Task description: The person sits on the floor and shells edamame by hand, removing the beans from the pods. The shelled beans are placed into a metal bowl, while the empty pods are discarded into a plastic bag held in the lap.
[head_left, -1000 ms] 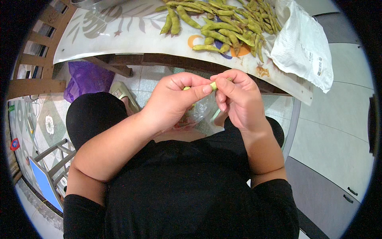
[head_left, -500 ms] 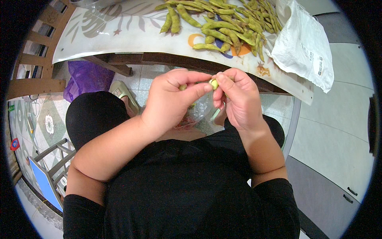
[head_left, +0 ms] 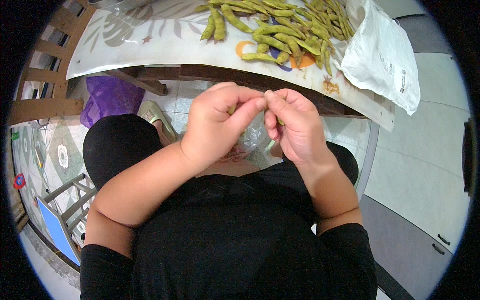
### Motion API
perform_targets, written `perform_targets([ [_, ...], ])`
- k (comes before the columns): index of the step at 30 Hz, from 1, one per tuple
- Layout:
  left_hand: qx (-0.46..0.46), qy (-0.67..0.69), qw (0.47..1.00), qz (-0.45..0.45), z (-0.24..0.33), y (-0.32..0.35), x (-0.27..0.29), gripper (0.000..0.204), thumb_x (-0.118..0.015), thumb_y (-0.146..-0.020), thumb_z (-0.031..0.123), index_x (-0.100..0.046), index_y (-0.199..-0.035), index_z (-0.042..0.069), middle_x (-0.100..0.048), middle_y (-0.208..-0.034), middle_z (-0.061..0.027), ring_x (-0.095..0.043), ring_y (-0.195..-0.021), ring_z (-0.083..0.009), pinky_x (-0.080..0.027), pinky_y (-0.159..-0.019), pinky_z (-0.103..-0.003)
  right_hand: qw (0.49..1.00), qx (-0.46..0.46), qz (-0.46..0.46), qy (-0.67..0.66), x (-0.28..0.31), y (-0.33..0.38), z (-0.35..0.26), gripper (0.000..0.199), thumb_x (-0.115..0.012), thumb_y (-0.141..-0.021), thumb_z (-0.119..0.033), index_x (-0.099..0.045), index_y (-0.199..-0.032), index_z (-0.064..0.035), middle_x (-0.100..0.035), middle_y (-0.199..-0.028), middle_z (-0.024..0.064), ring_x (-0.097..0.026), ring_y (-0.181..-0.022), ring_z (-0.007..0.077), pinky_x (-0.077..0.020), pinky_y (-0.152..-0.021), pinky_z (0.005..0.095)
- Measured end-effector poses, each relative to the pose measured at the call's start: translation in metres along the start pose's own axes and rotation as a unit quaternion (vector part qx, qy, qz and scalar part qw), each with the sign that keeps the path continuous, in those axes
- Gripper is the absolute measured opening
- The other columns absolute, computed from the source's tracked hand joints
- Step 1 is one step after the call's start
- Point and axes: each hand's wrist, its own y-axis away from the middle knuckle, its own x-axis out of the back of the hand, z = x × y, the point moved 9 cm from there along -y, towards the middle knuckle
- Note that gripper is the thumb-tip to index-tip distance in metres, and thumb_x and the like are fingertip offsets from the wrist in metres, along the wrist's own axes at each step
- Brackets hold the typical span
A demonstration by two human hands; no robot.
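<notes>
Now a green bean pod (head_left: pixel 276 121) is pinched between the left hand (head_left: pixel 220 122) and right hand (head_left: pixel 295 127), above a clear plastic bag (head_left: pixel 251 137) below the table (head_left: pixel 165 42); thumbs should be pressed along the seam. A moment earlier a pale bean was visible between the fingertips; now it is hidden

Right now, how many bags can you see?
3: a white bag on the table's right end, a purple bag on the floor under the table, and a clear bag behind the hands. More may be hidden.
</notes>
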Motion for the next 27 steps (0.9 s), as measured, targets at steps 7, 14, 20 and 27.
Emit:
perform_targets([
  [7, 0.362, 0.454, 0.812, -0.061, -0.048, 0.017, -0.033, 0.015, -0.049, -0.084, 0.021, -0.052, -0.078, 0.008, -0.039, -0.056, 0.0063, -0.033, -0.047, -0.0044, -0.025, -0.042, -0.018, 0.999, -0.018, -0.026, 0.005, -0.002, 0.002, 0.003, 0.016, -0.053, -0.082, -0.019, -0.051, -0.082, -0.0035, -0.049, -0.057, -0.0006, -0.042, -0.043, 0.0050, -0.0315, -0.037, 0.0164],
  [14, 0.437, 0.503, 0.746, -0.019, -0.063, 0.032, -0.045, 0.020, -0.043, -0.086, 0.025, -0.053, -0.080, 0.008, -0.043, -0.063, 0.0044, -0.038, -0.055, -0.0060, -0.031, -0.048, -0.019, 1.000, -0.005, -0.020, 0.004, 0.001, -0.004, 0.006, 0.017, -0.052, -0.083, -0.020, -0.051, -0.083, -0.0033, -0.048, -0.057, -0.0010, -0.041, -0.044, 0.0046, -0.0293, -0.037, 0.0161],
  [20, 0.379, 0.418, 0.825, -0.039, -0.063, 0.016, -0.020, 0.023, -0.044, -0.084, 0.027, -0.055, -0.089, 0.007, -0.039, -0.063, 0.0067, -0.033, -0.056, -0.0049, -0.024, -0.046, -0.018, 0.997, 0.001, -0.030, 0.067, 0.002, -0.008, 0.005, 0.018, -0.052, -0.083, -0.022, -0.052, -0.084, -0.0036, -0.046, -0.059, -0.0028, -0.040, -0.047, 0.0032, -0.0295, -0.040, 0.0159],
  [27, 0.396, 0.380, 0.834, -0.050, -0.068, 0.023, -0.010, 0.024, -0.045, -0.084, 0.024, -0.055, -0.090, 0.004, -0.038, -0.061, 0.0065, -0.031, -0.052, -0.0032, -0.022, -0.044, -0.017, 0.981, -0.012, -0.046, 0.187, 0.017, -0.016, 0.029, 0.022, -0.048, -0.084, -0.018, -0.052, -0.097, -0.0016, -0.052, -0.071, 0.0004, -0.045, -0.060, 0.0051, -0.0353, -0.053, 0.0165],
])
